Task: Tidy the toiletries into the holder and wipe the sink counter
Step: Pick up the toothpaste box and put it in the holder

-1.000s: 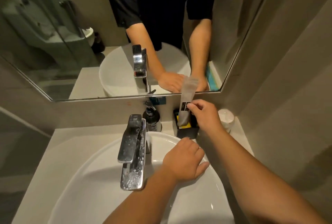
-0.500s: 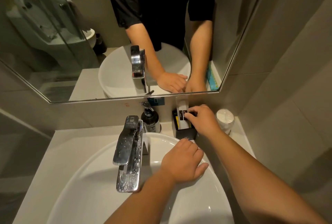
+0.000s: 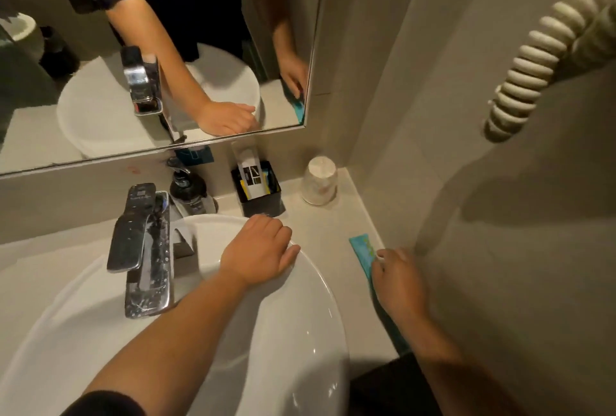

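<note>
A black square holder (image 3: pixel 264 206) stands on the counter (image 3: pixel 325 225) against the back wall, with a clear sachet with a black-and-white label (image 3: pixel 250 173) and yellow and teal packets upright inside. A long teal packet (image 3: pixel 362 248) lies flat on the counter along the right wall. My right hand (image 3: pixel 398 282) covers its near part, fingertips pinched on it. My left hand (image 3: pixel 260 249) rests palm-down on the back rim of the white basin (image 3: pixel 286 332), holding nothing.
A chrome faucet (image 3: pixel 143 249) rises at the basin's back left, with a dark pump bottle (image 3: pixel 188 189) behind it. An upturned wrapped cup (image 3: pixel 319 180) stands in the back right corner. A coiled cream cord (image 3: pixel 533 59) hangs on the right wall. A mirror spans the back.
My right hand let go of the clear sachet, now standing in the holder, and moved right and toward me onto the teal packet. The camera turned right. My left hand stayed on the rim.
</note>
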